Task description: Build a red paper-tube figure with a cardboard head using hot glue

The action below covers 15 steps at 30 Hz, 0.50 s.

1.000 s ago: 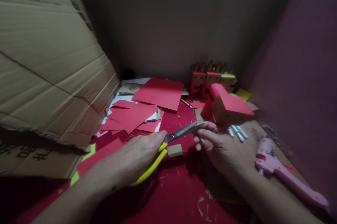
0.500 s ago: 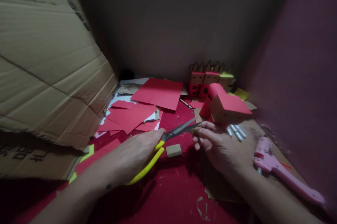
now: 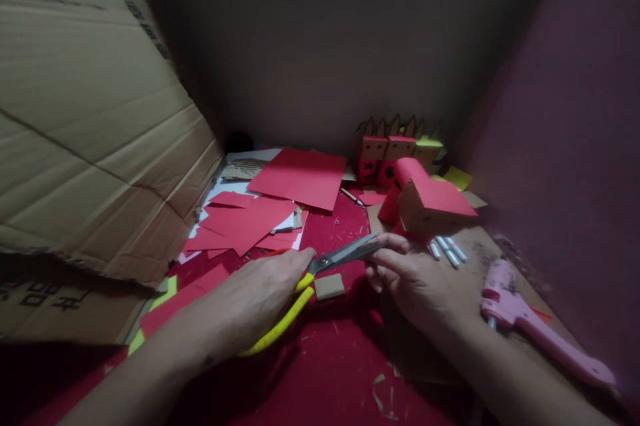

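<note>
My left hand (image 3: pixel 273 283) grips the yellow-handled scissors (image 3: pixel 345 253), whose blades point right and lie nearly closed together. At the blade tips, my right hand (image 3: pixel 410 273) pinches a small piece of cardboard between thumb and fingers; most of that piece is hidden by the fingers and blades. Below the blades, a small cardboard rectangle (image 3: pixel 329 287) rests on the red surface. Just beyond my right hand stands a red paper and cardboard figure (image 3: pixel 435 203) with a slanted, boxy top.
A pink glue gun (image 3: pixel 530 323) and several silvery sticks (image 3: pixel 451 251) lie at right on cardboard. Red paper sheets (image 3: pixel 300 179) spread at the back left, near a pen (image 3: pixel 351 197). Small eared box figures (image 3: pixel 395 149) stand behind. A large cardboard panel (image 3: pixel 95 119) rises at left.
The scissor blades have closed from a slight gap to nearly together at the piece in my right hand. Both hands stay in almost the same place.
</note>
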Tool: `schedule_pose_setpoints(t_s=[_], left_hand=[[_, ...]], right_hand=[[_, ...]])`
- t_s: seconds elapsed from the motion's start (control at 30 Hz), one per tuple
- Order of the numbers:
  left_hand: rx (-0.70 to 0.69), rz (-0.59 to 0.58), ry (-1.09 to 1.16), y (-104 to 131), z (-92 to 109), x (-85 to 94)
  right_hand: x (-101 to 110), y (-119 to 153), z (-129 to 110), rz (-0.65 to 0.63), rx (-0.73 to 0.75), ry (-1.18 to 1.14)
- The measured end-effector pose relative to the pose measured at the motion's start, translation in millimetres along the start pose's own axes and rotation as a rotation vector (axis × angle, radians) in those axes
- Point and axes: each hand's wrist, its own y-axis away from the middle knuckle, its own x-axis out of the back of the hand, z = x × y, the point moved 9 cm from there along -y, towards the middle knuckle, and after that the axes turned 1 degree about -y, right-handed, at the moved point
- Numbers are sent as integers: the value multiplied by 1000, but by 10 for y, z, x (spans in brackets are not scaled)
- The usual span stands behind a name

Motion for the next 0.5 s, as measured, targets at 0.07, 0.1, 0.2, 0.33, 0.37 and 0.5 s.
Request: schedule_pose_setpoints(t_s=[0.07,0.1,0.2,0.33,0.37,0.5], left_hand=[[-12,-2,-3,4,16,3],[-16,-9,-2,4,23,-1],[-6,-47,13,3,26,-21],[-12,-66,56,4,33,-31],[-19,-67,63,4,35,-36],[-3,-81,76,7,5,-64]], right_hand=[[11,-2,25,-1,-14,15],[11,-5,34,-8,-20,24],[-2,-13,36,-36,-19,52],[-33,-11,21,-65,-18,65],[-40,-10,17,-69,-18,67],[-46,-7,15,-60,-23,75]])
